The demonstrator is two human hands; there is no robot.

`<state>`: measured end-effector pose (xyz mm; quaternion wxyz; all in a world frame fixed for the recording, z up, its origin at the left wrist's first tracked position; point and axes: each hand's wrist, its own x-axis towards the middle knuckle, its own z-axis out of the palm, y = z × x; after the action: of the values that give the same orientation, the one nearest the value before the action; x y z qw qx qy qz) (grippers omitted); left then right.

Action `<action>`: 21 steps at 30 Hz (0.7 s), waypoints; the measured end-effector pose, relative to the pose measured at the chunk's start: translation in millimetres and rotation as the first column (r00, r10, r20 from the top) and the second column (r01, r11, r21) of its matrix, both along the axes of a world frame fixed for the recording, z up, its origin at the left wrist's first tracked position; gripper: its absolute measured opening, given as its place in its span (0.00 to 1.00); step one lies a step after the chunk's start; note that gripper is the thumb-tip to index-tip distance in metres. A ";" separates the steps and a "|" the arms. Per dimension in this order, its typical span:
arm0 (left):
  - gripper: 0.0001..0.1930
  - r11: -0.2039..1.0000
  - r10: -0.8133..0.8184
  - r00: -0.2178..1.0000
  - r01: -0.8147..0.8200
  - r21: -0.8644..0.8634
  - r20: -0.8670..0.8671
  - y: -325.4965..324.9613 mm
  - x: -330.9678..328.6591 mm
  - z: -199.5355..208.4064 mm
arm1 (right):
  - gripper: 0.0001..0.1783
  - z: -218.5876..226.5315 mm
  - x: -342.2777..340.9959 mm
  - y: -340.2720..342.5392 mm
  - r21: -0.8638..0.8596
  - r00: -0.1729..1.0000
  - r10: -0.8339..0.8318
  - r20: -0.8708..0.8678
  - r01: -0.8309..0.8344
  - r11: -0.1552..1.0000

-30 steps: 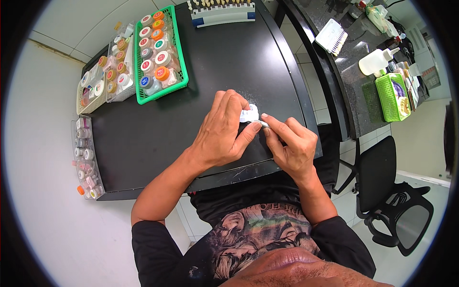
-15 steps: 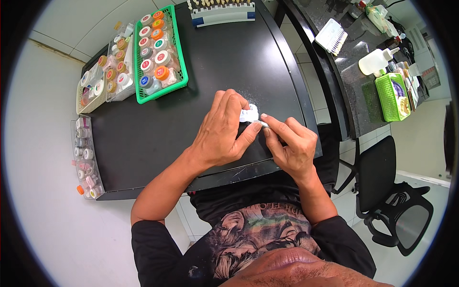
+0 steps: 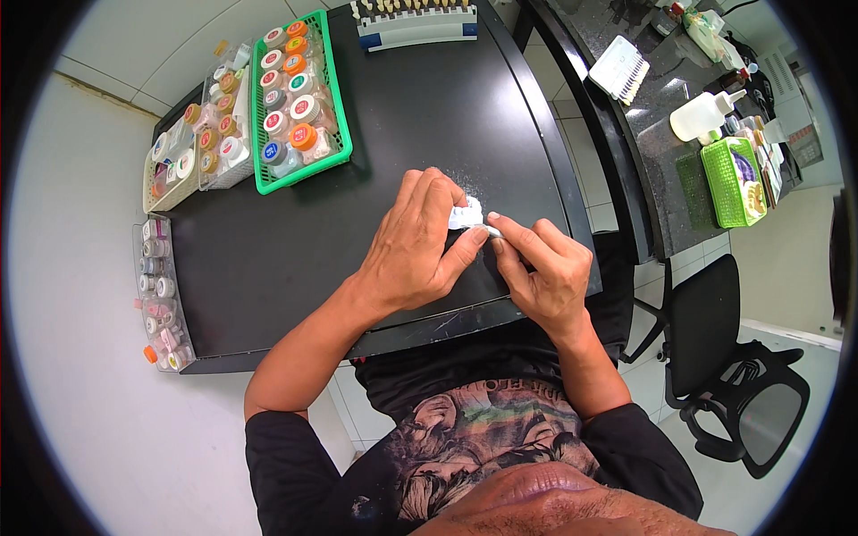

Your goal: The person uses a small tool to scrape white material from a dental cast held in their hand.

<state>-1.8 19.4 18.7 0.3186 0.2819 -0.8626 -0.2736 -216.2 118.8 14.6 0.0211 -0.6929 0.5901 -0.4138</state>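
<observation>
My left hand (image 3: 409, 237) is closed round a small chalky white piece (image 3: 465, 214), shaped like a plaster dental cast, just above the dark table near its front edge. Its thumb points toward my right hand. Between the thumb and fingers of my right hand (image 3: 550, 275) is a slim whitish tool (image 3: 492, 230), whose tip meets the near right side of the white piece by my left thumb. The fingers hide most of the tool and its exact kind. Fine white dust (image 3: 465, 183) lies on the table just beyond the piece.
Left on the black table (image 3: 429, 116) stand a green basket (image 3: 338, 156) of lidded jars, paler bins (image 3: 156, 192) and a clear rack (image 3: 183, 335) of small jars. A tooth shade guide (image 3: 418, 36) sits at the far edge. Rightward are a side counter (image 3: 657, 192) and black chair (image 3: 706, 326).
The white piece has tilted very slightly in my left fingers. Both hands otherwise keep nearly the same place and grip.
</observation>
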 end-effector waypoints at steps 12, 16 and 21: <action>0.19 0.999 0.013 1.000 -0.013 -0.029 -0.013 0.6 -2.3 0.1 | 0.21 0.2 0.1 0.2 -0.012 1.000 -0.010 0.009 0.010 1.000; 0.19 1.000 0.012 1.000 -0.012 -0.007 -0.020 2.0 -1.3 2.7 | 0.21 -0.7 0.3 0.7 -0.012 1.000 -0.001 0.026 0.001 1.000; 0.21 1.000 0.010 1.000 -0.010 0.008 -0.011 0.6 -0.7 3.6 | 0.20 -3.1 -0.2 0.9 -0.009 0.999 -0.009 0.036 0.009 1.000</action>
<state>-2.6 20.0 22.3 0.3234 0.2859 -0.8584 -0.2772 -216.3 119.7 11.5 0.0265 -0.6828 0.5908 -0.4290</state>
